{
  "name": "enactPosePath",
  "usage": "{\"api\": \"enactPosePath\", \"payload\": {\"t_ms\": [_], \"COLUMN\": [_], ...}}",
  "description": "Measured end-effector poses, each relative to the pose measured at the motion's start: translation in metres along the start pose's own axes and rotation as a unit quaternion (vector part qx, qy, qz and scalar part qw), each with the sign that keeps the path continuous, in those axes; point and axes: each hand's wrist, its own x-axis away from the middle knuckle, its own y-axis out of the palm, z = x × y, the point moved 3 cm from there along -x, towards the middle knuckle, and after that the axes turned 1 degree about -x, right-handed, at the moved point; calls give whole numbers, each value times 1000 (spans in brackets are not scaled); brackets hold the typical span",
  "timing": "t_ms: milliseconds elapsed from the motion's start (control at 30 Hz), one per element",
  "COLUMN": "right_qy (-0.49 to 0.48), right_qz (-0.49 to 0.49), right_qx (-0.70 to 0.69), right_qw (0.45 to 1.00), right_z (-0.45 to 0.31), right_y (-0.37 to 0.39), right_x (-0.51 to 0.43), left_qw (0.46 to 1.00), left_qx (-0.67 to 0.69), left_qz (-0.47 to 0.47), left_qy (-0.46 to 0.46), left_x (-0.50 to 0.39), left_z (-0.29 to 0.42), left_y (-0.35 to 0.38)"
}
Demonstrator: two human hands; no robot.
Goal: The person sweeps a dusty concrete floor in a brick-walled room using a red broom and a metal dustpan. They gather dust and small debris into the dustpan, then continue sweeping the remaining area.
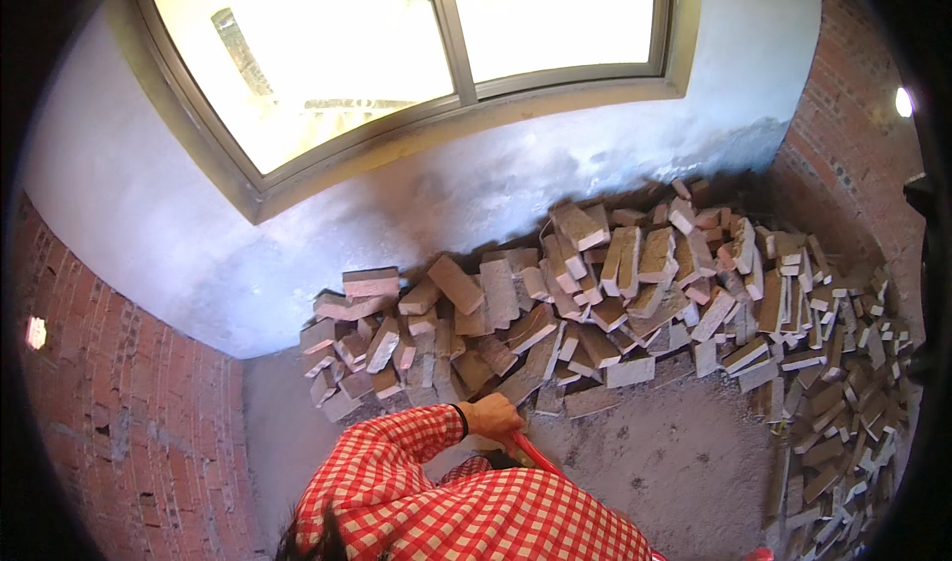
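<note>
My left hand (492,417), with a dark band at the wrist below a red-and-white checked sleeve, is closed around the end of a long, thin red thing (537,453), perhaps a strap or handle. That red thing slants down to the right and passes behind the checked clothing. The hand is just in front of the near edge of a heap of loose bricks (520,338); no brick shows in it. My right hand is out of view. A small red thing (758,554), too cut off to name, shows at the bottom edge on the right.
The brick heap runs along the white wall (223,278) under a sliding window (465,55) and bends down the right side. Dusty concrete floor (669,457) lies in front of it. Bare brick walls stand at the left (149,427) and right (855,100).
</note>
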Motion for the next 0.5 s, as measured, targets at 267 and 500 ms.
{"api": "enactPosePath", "payload": {"t_ms": [267, 500], "right_qy": [-150, -224], "right_qz": [-16, 76], "right_qx": [3, -44], "right_qw": [989, 971], "right_z": [-14, -118], "right_y": [50, 83], "right_x": [20, -75], "left_qw": [986, 985], "left_qx": [-17, -102], "left_qz": [-132, -13], "left_qy": [-104, -140], "left_x": [-3, 69], "left_z": [-2, -67], "left_y": [48, 19]}}
